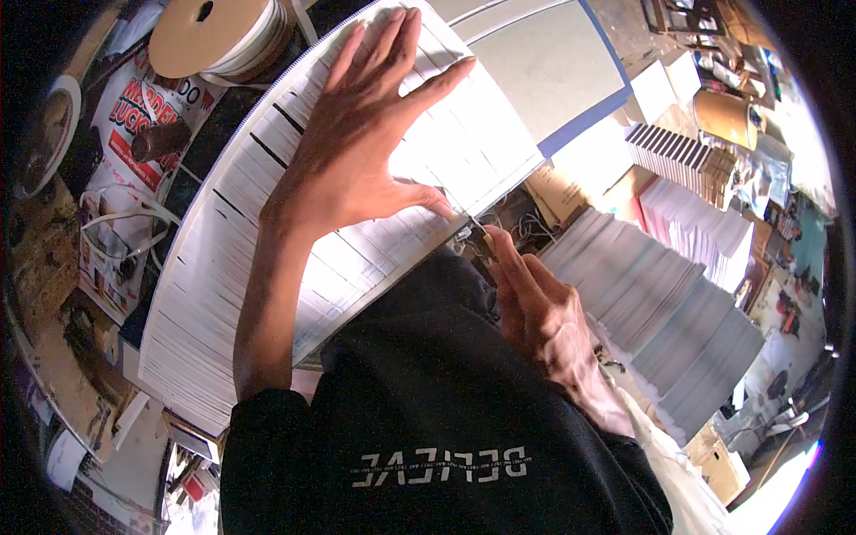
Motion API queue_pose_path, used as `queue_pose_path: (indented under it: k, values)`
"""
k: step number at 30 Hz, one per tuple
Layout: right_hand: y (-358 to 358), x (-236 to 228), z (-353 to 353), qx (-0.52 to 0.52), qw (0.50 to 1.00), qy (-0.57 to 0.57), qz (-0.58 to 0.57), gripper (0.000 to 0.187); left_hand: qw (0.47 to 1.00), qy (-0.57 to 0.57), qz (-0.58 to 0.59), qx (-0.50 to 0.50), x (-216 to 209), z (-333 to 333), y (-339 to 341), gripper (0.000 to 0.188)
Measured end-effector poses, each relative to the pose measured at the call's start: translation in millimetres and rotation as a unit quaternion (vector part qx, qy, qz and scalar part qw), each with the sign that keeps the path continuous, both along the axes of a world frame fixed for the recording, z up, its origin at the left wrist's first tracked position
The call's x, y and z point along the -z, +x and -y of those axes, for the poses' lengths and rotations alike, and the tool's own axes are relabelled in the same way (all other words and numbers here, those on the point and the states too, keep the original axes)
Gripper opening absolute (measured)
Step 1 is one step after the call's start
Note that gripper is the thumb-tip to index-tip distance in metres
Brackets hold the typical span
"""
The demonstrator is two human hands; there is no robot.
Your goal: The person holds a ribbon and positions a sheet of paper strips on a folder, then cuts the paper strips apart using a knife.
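Dark wooden furniture [670,18] edges a pale, worn floor [617,25]; bright light [771,486] glares at lower right.

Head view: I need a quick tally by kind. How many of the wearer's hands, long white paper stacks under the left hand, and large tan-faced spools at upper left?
Left hand and right hand: 2
Long white paper stack: 1
Large tan-faced spool: 1
Total: 4

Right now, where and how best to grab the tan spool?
Tan spool: probably pinch its flange rim from the person's left; the flange faces the camera, and its right side, with white winding, is nearer the paper under the left hand.
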State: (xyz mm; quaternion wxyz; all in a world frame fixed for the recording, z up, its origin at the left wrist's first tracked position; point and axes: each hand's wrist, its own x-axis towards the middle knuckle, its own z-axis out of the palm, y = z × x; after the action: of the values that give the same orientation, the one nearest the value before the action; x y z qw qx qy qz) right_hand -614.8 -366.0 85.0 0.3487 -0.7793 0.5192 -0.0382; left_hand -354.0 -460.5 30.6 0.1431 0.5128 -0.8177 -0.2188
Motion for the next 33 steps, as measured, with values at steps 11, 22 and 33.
queue_pose_path:
  k: [11, 22, 33]
  values:
    - [-14, -21, 4, -0.057, 0.997, 0.023, -0.044, 0.066, 0.999, -0.006, 0.028, 0.016, -1, 2, 3, 0.12]
    - [-10, -25, 9, -0.076, 0.988, 0.061, -0.118, 0.061, 1.0, 0.009, 0.019, 0.009, -2, 2, 3, 0.118]
    - [-28, -27, 1, -0.021, 0.999, 0.028, 0.028, 0.066, 0.974, 0.082, -0.21, 0.0, 12, 3, 33, 0.097]
